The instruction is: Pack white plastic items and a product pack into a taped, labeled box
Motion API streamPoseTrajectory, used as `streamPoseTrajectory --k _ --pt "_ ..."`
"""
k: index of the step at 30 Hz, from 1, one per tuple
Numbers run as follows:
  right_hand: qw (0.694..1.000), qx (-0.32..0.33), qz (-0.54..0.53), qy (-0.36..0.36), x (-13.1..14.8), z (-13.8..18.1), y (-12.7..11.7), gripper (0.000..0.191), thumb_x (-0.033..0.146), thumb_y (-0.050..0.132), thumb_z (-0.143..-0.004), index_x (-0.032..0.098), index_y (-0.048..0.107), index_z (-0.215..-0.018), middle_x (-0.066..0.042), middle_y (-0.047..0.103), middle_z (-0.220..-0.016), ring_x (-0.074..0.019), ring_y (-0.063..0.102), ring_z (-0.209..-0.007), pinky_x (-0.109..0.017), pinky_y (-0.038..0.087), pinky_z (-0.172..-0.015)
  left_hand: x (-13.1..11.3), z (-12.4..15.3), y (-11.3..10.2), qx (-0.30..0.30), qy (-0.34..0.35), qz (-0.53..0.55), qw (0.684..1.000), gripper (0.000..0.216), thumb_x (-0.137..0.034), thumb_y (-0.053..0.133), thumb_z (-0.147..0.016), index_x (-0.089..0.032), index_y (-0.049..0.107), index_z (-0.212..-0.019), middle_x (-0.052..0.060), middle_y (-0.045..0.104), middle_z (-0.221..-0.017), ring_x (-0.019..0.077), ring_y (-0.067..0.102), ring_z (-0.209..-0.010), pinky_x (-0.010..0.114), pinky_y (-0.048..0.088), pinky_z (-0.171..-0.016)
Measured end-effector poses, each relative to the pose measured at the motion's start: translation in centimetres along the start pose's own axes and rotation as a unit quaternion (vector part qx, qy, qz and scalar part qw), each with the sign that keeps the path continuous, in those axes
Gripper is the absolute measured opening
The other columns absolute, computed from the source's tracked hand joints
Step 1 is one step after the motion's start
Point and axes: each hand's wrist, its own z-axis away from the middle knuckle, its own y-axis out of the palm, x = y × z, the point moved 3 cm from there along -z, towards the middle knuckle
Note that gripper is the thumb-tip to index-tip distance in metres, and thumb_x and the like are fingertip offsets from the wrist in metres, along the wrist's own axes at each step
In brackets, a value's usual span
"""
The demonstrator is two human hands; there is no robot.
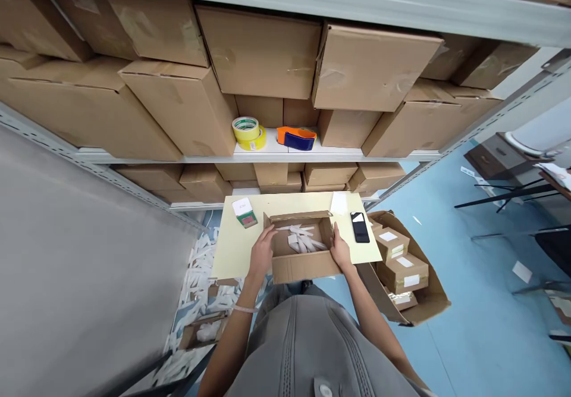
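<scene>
An open cardboard box [303, 264] rests on a small pale yellow table [232, 248] in front of me, with several white packing pieces [302, 239] inside. My left hand [262, 253] grips the box's left wall, fingers curled over its rim. My right hand [341, 250] holds the right wall the same way. The box flaps stand up at the back and front.
A black phone [359, 227] and a white paper [339, 203] lie on the table's right, a small green-and-white card [245, 212] on its left. A large open carton [408, 272] of labelled parcels stands at right. Yellow tape rolls [248, 132] and a tape dispenser [297, 138] sit on the shelf. White packing pieces [196, 284] litter the floor at left.
</scene>
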Motion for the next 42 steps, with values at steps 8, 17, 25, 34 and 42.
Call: streamPoseTrajectory --k 8,17,25,34,42 --pt "0.999 0.017 -0.020 -0.023 -0.3 -2.3 0.1 0.072 0.019 0.035 -0.094 0.010 0.001 -0.157 -0.018 0.070 -0.116 -0.0265 0.071 -0.096 -0.035 0.051 -0.082 0.0 -1.8 0.1 -0.015 -0.032 -0.021 0.999 0.073 0.011 0.035 -0.064 -0.020 0.059 -0.125 0.005 0.050 -0.147 0.0191 0.051 -0.132 0.037 0.048 -0.107" --pt "0.985 -0.097 -0.048 -0.138 0.6 -1.5 -1.0 0.070 0.022 0.038 -0.092 0.009 0.011 -0.156 -0.018 0.030 -0.157 -0.0284 0.030 -0.145 -0.046 0.035 -0.113 0.2 -1.3 -1.1 -0.012 -0.012 -0.132 0.991 0.053 -0.001 0.037 -0.085 -0.020 0.057 -0.131 0.009 0.039 -0.155 0.0263 0.025 -0.148 0.054 0.022 -0.120" --pt "0.968 -0.048 -0.045 -0.241 3.0 -0.7 -1.9 0.062 0.019 0.035 -0.095 0.015 0.022 -0.155 -0.011 0.033 -0.157 -0.0227 0.027 -0.147 -0.046 0.030 -0.118 1.1 -2.0 -2.1 0.003 -0.055 -0.127 0.990 0.042 -0.023 0.040 -0.096 -0.027 0.055 -0.135 0.008 0.034 -0.158 0.0319 0.015 -0.150 0.066 0.011 -0.117" --pt "0.954 -0.044 -0.056 -0.290 5.2 -1.8 -3.4 0.063 0.016 0.035 -0.094 0.018 0.022 -0.156 -0.009 0.035 -0.157 -0.0216 0.024 -0.148 -0.047 0.027 -0.120 5.7 -7.9 -6.2 0.014 -0.127 -0.196 0.972 0.053 -0.022 0.044 -0.094 -0.026 0.041 -0.146 0.009 0.027 -0.161 0.0290 0.014 -0.151 0.061 0.005 -0.119" --pt "0.956 -0.029 -0.044 -0.288 6.0 -2.2 -3.3 0.063 0.016 0.037 -0.094 0.019 0.024 -0.155 -0.008 0.034 -0.158 -0.0215 0.024 -0.148 -0.046 0.028 -0.119 8.6 -11.5 -4.2 0.121 -0.143 -0.255 0.949 0.075 -0.018 0.066 -0.080 -0.028 0.037 -0.149 0.011 0.019 -0.163 0.0367 0.011 -0.150 0.066 0.011 -0.116"
